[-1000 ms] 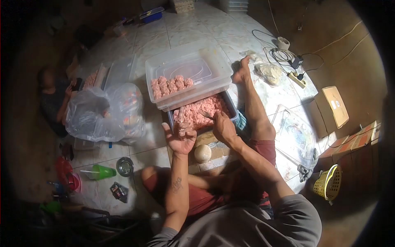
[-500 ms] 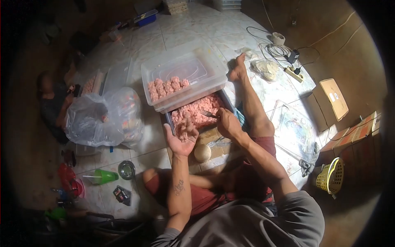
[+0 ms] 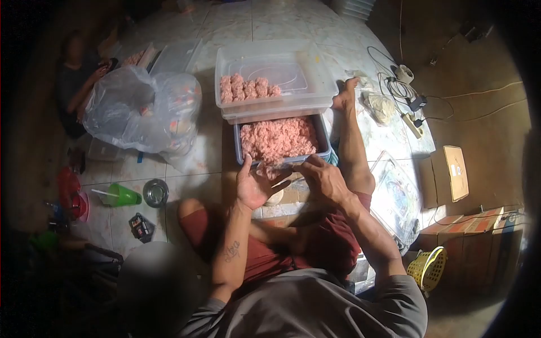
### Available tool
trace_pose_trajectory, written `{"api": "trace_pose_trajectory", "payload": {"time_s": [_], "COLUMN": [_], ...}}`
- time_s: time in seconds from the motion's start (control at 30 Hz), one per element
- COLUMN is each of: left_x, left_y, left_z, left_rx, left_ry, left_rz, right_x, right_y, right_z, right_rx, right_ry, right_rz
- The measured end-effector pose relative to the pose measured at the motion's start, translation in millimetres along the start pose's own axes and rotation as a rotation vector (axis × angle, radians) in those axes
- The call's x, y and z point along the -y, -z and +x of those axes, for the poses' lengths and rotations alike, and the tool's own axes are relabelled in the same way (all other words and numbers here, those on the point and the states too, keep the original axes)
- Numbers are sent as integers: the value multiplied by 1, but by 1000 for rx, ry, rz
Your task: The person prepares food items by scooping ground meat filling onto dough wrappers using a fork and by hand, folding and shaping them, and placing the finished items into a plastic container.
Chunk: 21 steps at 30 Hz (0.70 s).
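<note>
My left hand (image 3: 252, 187) is palm up at the near edge of a dark blue-grey tub (image 3: 323, 138), its fingers spread. Pink meat (image 3: 271, 170) sits on or against those fingers; I cannot tell how much they bear. Close on the right, my right hand (image 3: 324, 179) is closed round a fork (image 3: 291, 168), whose tines meet the left fingers. Loose pink ground meat (image 3: 279, 138) fills the tub. Behind it, a clear plastic box (image 3: 307, 84) holds rows of shaped meat portions (image 3: 248, 90). A pale round object (image 3: 274, 198) is partly hidden below my hands.
Left of the tub stand large clear plastic bags (image 3: 121, 112), with another person (image 3: 76, 84) sitting beyond. A green cup (image 3: 124, 195) and a metal bowl (image 3: 155, 192) lie nearer. Cables and a power strip (image 3: 412, 125) are at right, near cardboard boxes (image 3: 451, 174) and a yellow basket (image 3: 426, 269).
My hands have moved from over the ground meat to the tub's near edge. The fork has come down to the left fingers. The head view has turned a little.
</note>
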State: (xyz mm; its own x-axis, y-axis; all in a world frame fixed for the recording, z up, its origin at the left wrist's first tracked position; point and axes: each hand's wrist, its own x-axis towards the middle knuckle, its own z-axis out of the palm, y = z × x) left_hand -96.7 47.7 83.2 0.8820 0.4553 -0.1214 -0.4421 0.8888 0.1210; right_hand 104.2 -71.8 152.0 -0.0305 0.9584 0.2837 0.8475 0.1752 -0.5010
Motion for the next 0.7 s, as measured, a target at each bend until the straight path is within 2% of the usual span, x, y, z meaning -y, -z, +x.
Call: {"api": "trace_pose_trajectory", "payload": {"time_s": [0.03, 0.1, 0.13, 0.2, 0.23, 0.3, 0.37, 0.43, 0.53, 0.63, 0.7], "left_x": [-2, -3, -1, -1, 0, 1, 3, 8, 9, 19, 27], "left_y": [10, 3, -1, -3, -3, -5, -2, -4, 6, 4, 2], "left_z": [-7, -8, -7, -8, -11, -15, -14, -12, -11, -5, -2], "left_rx": [-57, -23, -32, 5, 5, 109, 191, 29, 50, 42, -86], "left_ry": [44, 43, -51, -205, -209, -287, -282, -331, -287, -300, -363], "left_rz": [96, 72, 130, 158, 152, 103, 58, 172, 48, 39, 229], "right_x": [-2, 14, 15, 18, 21, 26, 30, 35, 46, 45, 36], "right_y": [-4, 5, 1, -6, -8, -11, -13, -15, -18, -32, -44], "right_z": [-5, -1, -2, -6, -7, -10, -14, -16, -19, -23, -22], "right_rx": [9, 53, 59, -126, -120, -243, -252, -262, -275, -174, -141], "right_ry": [1, -118, -114, -84, -82, -218, -235, -250, -195, -231, -195], "right_rz": [3, 79, 78, 168, 165, 227, 224, 224, 193, 111, 19]}}
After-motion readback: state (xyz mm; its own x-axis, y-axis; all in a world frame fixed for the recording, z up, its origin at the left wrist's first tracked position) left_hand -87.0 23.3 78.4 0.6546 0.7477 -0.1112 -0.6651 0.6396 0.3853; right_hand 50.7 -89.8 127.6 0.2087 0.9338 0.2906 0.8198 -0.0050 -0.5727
